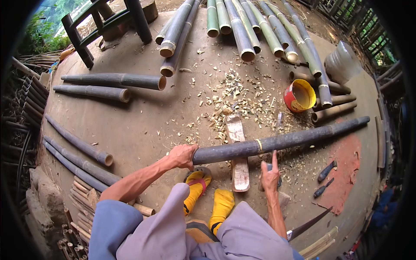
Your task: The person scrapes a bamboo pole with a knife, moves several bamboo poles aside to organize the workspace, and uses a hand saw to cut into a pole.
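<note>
Bamboo pole (299,138), end grasped by the left hand (182,156), is best steadied on the block (240,175) between hands; right hand's (270,177) grip: cannot tell

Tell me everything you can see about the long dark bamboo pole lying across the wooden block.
The bamboo pole looks dark grey to black, with faint joints along it and a narrow pale ring where its surface looks cut. It lies across the wooden block, slanting away from the person toward its right end. The left hand grips its left end. The right hand has its index finger raised near the pole's lower edge; whether it touches is unclear.
</note>
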Tool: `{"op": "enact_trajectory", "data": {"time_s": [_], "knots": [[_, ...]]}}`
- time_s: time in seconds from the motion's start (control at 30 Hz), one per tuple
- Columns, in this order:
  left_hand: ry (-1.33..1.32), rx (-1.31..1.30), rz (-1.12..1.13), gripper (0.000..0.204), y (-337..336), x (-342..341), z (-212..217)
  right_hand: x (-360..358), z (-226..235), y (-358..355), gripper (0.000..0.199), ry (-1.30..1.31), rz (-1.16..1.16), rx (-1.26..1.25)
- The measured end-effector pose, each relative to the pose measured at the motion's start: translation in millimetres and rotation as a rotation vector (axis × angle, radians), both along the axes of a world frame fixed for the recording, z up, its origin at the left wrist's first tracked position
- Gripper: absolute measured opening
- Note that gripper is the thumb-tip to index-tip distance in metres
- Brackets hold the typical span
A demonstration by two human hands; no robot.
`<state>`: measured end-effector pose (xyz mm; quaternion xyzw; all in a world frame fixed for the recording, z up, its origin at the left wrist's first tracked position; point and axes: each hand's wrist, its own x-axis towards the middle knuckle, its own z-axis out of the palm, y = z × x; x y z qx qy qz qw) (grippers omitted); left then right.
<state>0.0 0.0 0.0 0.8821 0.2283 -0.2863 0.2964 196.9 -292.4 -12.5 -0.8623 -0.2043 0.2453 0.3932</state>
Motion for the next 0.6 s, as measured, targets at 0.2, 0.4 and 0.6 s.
{"op": "enact_trajectory", "data": {"time_s": [0.2,0.4,0.6], "knots": [[-0.018,-0.113,0.012,0.056,5,1,-5,7,-12,-17,0.071,-0.104,0.014,-0.15],[-0.008,-0.204,0.046,0.062,14,3,-5,-14,-7,-22,0.072,-0.277,0.523,-0.165],[-0.073,-0.216,0.012,0.064,8,5,-9,13,-6,-26,0.071,-0.022,-0.06,0.008]]}}
